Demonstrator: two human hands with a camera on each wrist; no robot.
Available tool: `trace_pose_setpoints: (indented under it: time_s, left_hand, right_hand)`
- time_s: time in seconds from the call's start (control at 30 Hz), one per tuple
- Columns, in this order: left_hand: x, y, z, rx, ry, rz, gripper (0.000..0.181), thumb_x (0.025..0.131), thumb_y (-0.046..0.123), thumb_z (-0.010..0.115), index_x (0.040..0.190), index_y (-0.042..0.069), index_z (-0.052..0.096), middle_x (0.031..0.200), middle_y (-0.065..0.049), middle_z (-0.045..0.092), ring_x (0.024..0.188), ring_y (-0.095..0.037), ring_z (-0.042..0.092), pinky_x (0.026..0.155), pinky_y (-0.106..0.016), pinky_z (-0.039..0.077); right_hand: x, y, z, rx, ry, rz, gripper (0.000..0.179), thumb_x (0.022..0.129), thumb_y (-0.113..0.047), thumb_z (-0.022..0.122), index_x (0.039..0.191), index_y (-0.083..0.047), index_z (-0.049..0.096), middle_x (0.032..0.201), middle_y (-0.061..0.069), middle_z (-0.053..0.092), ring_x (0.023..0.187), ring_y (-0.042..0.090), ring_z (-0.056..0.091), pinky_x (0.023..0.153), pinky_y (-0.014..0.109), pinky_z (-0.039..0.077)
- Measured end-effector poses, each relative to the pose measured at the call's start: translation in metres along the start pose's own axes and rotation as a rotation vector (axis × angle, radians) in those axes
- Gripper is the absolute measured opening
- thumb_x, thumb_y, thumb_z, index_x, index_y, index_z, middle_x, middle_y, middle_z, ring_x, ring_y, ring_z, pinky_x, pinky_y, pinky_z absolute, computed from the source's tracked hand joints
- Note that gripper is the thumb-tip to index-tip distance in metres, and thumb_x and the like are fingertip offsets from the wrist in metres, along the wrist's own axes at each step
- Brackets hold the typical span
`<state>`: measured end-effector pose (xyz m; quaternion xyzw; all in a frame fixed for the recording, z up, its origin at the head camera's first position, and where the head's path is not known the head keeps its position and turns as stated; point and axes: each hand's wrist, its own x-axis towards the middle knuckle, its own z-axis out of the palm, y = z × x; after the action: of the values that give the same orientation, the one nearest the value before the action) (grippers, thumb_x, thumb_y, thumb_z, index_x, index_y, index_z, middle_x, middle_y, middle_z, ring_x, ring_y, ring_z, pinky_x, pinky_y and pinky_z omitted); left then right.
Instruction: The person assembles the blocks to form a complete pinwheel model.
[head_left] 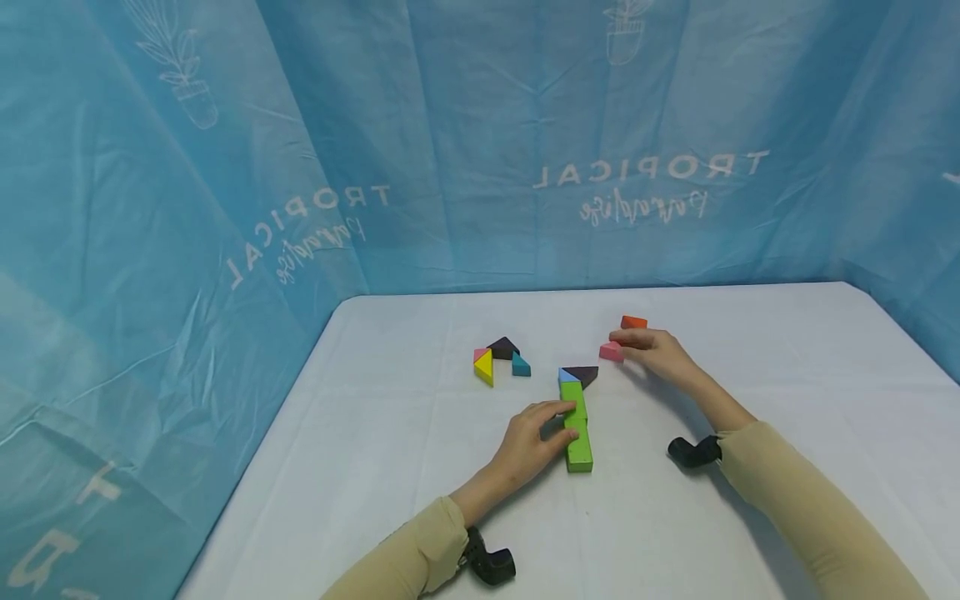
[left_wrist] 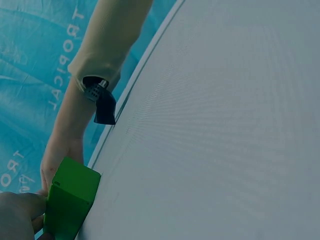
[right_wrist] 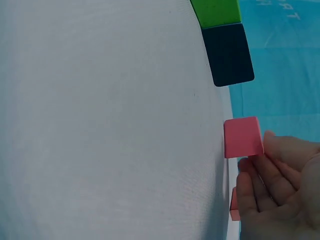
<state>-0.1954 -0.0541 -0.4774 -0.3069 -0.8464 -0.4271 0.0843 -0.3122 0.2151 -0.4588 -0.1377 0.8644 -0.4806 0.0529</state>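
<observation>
My left hand rests at two green blocks that lie end to end. Its thumb and forefinger are spread along their left side and touch their tops. At the far end of the green blocks sit a small blue triangular block and a dark triangular block. Just beyond them on the right, my right hand pinches a pink triangular block between thumb and fingers, at the table surface. Behind that hand lies an orange block, partly covered by the fingers.
Left of the green blocks is a loose group: a black triangular block, a yellow one, a teal one and a partly hidden pink one. A white cloth covers the table. Blue printed curtains hang behind it.
</observation>
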Motion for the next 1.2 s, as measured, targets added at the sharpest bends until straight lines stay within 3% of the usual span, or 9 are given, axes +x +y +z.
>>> trace_pose_setpoints:
  time_s: [0.37,0.83,1.0,1.1,1.2]
  left_hand:
    - [0.0001,-0.0007,0.0004,-0.006,0.003,0.006,0.040,0.089,0.020,0.068,0.126,0.007,0.059,0.124,-0.003,0.060,0.118,-0.015,0.052,0.099,-0.031,0.041]
    - [0.0008,-0.0001,-0.0004,0.002,0.009,0.018,0.040,0.088,0.021,0.068,0.125,0.007,0.060,0.124,-0.004,0.061,0.117,-0.015,0.052,0.099,-0.030,0.041]
    - [0.0005,-0.0011,0.0001,-0.004,0.007,0.018,0.040,0.088,0.020,0.069,0.125,0.007,0.060,0.123,-0.004,0.061,0.117,-0.015,0.052,0.099,-0.030,0.041]
    - [0.0002,-0.0013,0.0003,-0.008,0.007,0.019,0.040,0.088,0.020,0.068,0.125,0.007,0.060,0.123,-0.004,0.061,0.117,-0.015,0.052,0.099,-0.030,0.041]
    - [0.0004,-0.0008,0.0004,-0.008,0.006,0.019,0.040,0.088,0.020,0.068,0.125,0.007,0.060,0.124,-0.004,0.061,0.117,-0.015,0.052,0.099,-0.030,0.041]
  right_hand:
    - [-0.0009,0.0021,0.0019,-0.075,0.055,-0.003,0.038,0.088,-0.021,0.069,0.120,-0.003,0.061,0.117,0.018,0.061,0.110,0.034,0.055,0.096,0.051,0.041]
    - [-0.0043,-0.0010,0.0066,-0.120,0.148,-0.003,0.033,0.088,-0.019,0.068,0.113,0.001,0.062,0.106,0.018,0.064,0.098,0.031,0.059,0.085,0.045,0.049]
    - [-0.0041,0.0007,0.0066,-0.094,0.160,-0.034,0.036,0.093,-0.023,0.062,0.120,0.001,0.059,0.117,0.020,0.060,0.107,0.034,0.056,0.091,0.048,0.046]
    - [-0.0030,0.0014,0.0059,-0.051,0.130,-0.101,0.034,0.097,-0.011,0.050,0.128,0.001,0.054,0.129,0.021,0.054,0.119,0.035,0.049,0.099,0.050,0.039]
    - [-0.0009,0.0007,0.0054,-0.035,0.067,-0.165,0.041,0.092,0.006,0.041,0.133,0.003,0.050,0.136,0.022,0.048,0.127,0.037,0.041,0.103,0.051,0.033]
